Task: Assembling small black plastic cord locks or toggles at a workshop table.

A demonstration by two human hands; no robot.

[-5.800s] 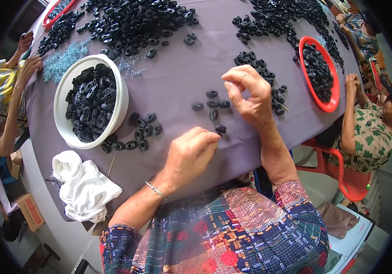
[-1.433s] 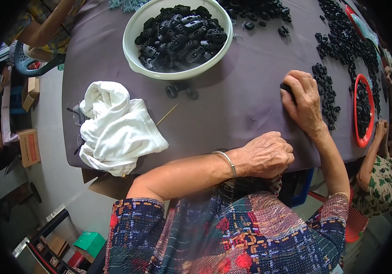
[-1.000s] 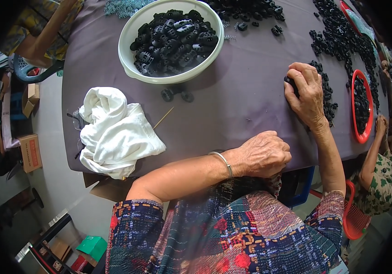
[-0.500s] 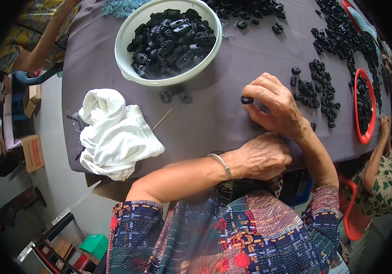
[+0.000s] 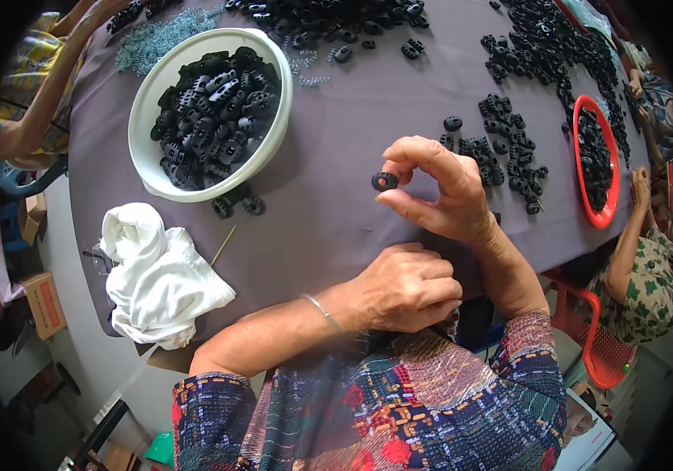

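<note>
Between the thumb and index finger of my right hand [image 5: 442,188], a small black plastic cord lock [image 5: 384,181] is pinched above the table, its round hole showing. My left hand [image 5: 411,289], with a bracelet at the wrist, is curled into a loose fist near the table's front edge; whatever its fingers may hold is hidden. Right of my right hand lies a loose group of black cord locks [image 5: 501,141]. A big white bowl [image 5: 142,133] at the left is heaped with more of them, and a couple of black pieces [image 5: 238,206] lie just below its rim.
A crumpled white cloth [image 5: 160,275] and a thin wooden stick [image 5: 224,244] lie at the front left. Small metal springs [image 5: 156,39] spread behind the bowl. Black parts pile up [image 5: 344,20] at the back. A red basket [image 5: 579,169] stands right, near another person's hand [image 5: 641,188].
The view has shifted, so the bowl and cloth sit further left and lower. My right fingers have turned the cord lock so its hole shows. My left hand stays curled.
</note>
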